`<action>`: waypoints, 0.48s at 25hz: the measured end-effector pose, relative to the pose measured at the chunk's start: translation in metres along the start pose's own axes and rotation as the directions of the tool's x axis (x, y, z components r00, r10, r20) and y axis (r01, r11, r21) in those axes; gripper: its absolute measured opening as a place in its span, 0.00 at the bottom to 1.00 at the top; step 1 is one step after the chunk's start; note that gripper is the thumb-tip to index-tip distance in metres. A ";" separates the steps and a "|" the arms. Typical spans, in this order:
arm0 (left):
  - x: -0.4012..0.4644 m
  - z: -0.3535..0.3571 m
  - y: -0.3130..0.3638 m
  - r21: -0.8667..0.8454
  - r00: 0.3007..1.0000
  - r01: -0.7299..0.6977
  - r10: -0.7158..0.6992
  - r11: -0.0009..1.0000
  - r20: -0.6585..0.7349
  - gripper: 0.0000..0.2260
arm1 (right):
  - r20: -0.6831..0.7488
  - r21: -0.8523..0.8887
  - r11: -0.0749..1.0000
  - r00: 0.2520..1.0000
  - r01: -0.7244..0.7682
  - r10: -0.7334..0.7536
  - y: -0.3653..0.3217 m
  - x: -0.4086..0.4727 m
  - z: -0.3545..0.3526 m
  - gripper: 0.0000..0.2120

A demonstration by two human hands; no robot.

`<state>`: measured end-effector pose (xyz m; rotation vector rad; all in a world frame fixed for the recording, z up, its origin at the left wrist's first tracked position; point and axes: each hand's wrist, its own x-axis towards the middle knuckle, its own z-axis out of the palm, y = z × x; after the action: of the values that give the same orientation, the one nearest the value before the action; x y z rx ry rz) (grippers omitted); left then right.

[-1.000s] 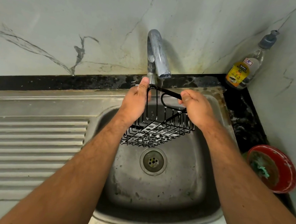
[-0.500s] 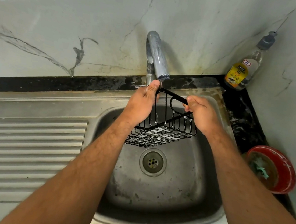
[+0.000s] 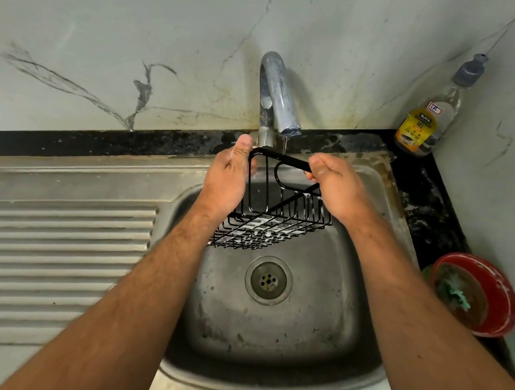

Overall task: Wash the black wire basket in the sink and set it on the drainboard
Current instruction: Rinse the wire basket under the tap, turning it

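Observation:
The black wire basket (image 3: pixel 273 225) hangs tilted over the steel sink (image 3: pixel 270 329), just under the tap's spout (image 3: pixel 280 102). A thin stream of water falls from the spout onto the basket's top bar. My left hand (image 3: pixel 227 179) grips the basket's upper left corner, thumb up. My right hand (image 3: pixel 335 185) grips the right end of the top bar and the handle loop. The ribbed drainboard (image 3: pixel 52 256) lies to the left of the sink bowl.
A dishwash gel bottle (image 3: pixel 429 117) stands in the back right corner on the black counter. A red bowl (image 3: pixel 477 294) with a green scrubber inside sits right of the sink. The drain (image 3: pixel 268 280) is open below the basket.
Both hands with the basket have shifted slightly left and back under the spout after drifting right; the grip on the basket is unchanged.

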<state>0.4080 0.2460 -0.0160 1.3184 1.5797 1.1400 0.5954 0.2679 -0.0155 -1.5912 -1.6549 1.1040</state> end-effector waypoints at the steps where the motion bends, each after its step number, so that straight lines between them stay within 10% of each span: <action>1: 0.000 -0.002 0.000 0.006 1.000 0.013 -0.013 1.000 -0.016 0.24 | 0.012 -0.013 1.000 1.000 0.019 -0.019 -0.003 0.000 0.002 0.16; 12: 0.008 0.023 0.017 0.262 0.983 -0.042 -0.008 0.964 0.186 0.26 | -0.031 -0.097 0.984 0.988 0.147 -0.151 -0.025 0.002 0.014 0.20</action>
<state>0.4336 0.2588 -0.0066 1.5662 1.6240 0.8078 0.5713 0.2686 -0.0010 -1.5088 -1.7924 0.9257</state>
